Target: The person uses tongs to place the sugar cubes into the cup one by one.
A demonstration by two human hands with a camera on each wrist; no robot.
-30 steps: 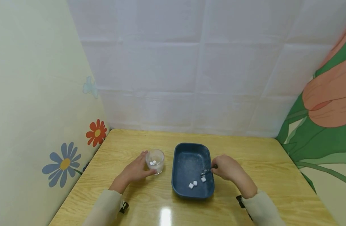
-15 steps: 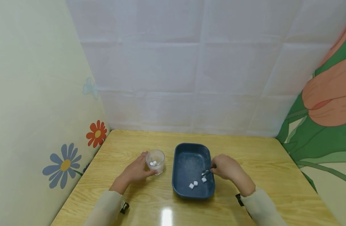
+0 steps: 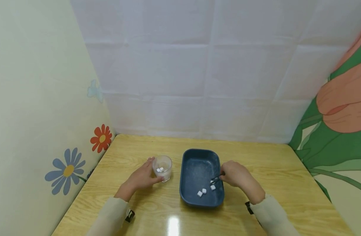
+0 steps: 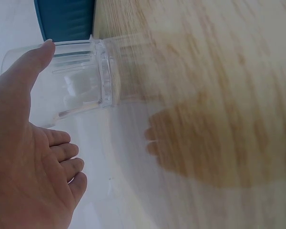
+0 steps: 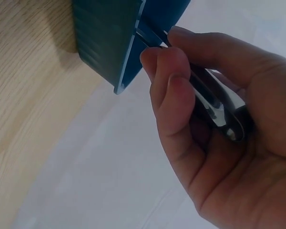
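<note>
My left hand (image 3: 141, 177) cups a clear drinking glass (image 3: 166, 174) standing on the table, its thumb along the near side and its fingers at the far left side. A few white cubes (image 4: 81, 86) lie inside the glass. My right hand (image 3: 234, 174) grips small dark metal tongs (image 5: 207, 98) over the right rim of a dark blue rectangular dish (image 3: 198, 205). The tongs' tips point down into the dish, with a bit of white showing right at them. One white cube (image 3: 213, 187) lies just below the tips, and two more cubes (image 3: 200, 194) sit near the dish's front.
Everything stands on a light wooden table (image 3: 150, 213). A white sheet (image 3: 168, 82) hangs behind it. Flower-printed walls (image 3: 35, 114) rise at the left and right. The dish lies between the hands, right of the glass.
The tongs' tips have shifted slightly within the dish, and a bit of white now shows at them. The left hand and glass have stayed in place.
</note>
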